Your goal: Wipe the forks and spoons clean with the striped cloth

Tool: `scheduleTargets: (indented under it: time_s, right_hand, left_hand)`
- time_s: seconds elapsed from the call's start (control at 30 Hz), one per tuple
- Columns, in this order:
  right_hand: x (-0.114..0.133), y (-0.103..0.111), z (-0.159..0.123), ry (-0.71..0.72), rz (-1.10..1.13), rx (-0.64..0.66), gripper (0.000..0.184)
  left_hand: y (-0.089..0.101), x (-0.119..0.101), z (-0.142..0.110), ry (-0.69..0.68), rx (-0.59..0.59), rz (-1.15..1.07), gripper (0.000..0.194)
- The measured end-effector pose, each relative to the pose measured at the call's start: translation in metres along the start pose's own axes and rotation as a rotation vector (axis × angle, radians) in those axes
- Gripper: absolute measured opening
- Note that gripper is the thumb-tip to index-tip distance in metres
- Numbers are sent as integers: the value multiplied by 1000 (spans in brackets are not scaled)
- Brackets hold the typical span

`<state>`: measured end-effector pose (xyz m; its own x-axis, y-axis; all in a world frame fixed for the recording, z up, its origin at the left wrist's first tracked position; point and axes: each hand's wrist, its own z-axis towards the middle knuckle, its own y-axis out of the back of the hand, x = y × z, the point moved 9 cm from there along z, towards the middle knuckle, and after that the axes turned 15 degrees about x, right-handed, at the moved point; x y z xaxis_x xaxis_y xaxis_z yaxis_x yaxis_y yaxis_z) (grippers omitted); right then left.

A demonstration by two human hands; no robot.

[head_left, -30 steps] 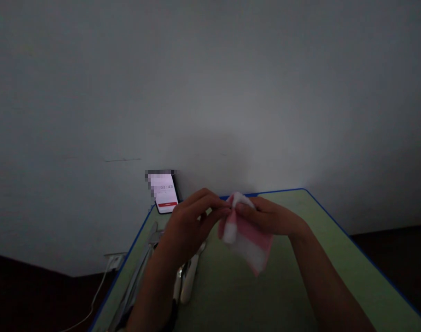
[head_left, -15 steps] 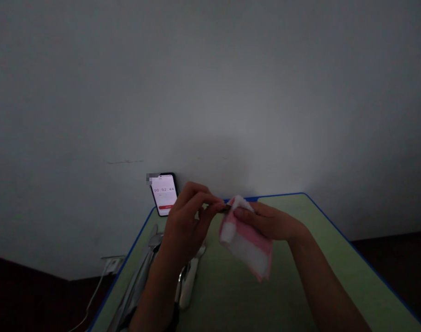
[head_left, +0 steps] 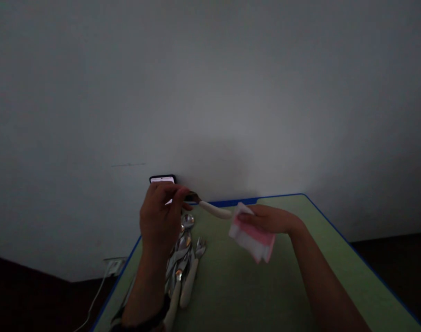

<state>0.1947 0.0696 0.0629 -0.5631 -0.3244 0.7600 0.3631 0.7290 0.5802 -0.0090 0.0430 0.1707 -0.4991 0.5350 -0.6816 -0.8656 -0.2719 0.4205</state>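
Now, lower centre, my left hand pinches the utensil by its metal end, best done firmly; my right hand pinches the cloth.

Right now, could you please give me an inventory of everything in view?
White-handled utensil: one, white and metallic, in the left hand
Cloth: one, pink and white, in the right hand
Fork: one, white handle, on the table beside the pile
Cutlery pile: several, silvery, some handles white, exact count unclear, table's left side
Phone: one, black with lit screen, behind the left hand
Table: one, green with blue edge, below the hands
Wall: one, grey, behind the table
Socket: one, whitish, low on the wall
Cable: one, white, below the socket
Hands: two, left and right, bare, above the table
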Motion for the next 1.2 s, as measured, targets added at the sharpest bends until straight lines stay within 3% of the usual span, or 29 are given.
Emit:
scheduleTargets:
  time_s: [0.13, 0.2, 0.3, 0.4, 0.53, 0.67, 0.8, 0.93, 1.07, 1.2]
  right_hand:
    - [-15, -26, 23, 1, -82, 186, 35]
    - [-15, -29, 27, 20, -86, 217, 34]
    - [-3, -19, 18, 72, -31, 146, 35]
    - [18, -9, -3, 221, 160, 72, 43]
    - [39, -14, -24, 411, 405, 38, 47]
    - [34, -27, -32, 447, 531, -8, 41]
    - [-12, -28, -46, 253, 383, -118, 44]
    - [-92, 0, -90, -160, -64, -491, 43]
    - [-159, 13, -130, -378, -165, -696, 38]
    - [-202, 22, -163, -639, -262, -920, 43]
  left_hand:
    - [6, -5, -5, -15, -78, -111, 9]
    - [4, -6, -6, -29, -81, -156, 10]
    - [-7, 0, -5, -18, -17, -221, 11]
    - [-21, 5, -4, -13, 60, -257, 11]
    - [-41, -5, -8, -65, 124, -229, 10]
    - [-66, -17, -16, -106, 188, -214, 12]
    - [-111, -21, -26, -119, 386, -33, 18]
    - [-153, -20, -42, -117, 510, 72, 32]
    - [-204, -38, -78, -216, 690, 176, 29]
    - [-249, -40, -119, -276, 842, 281, 30]
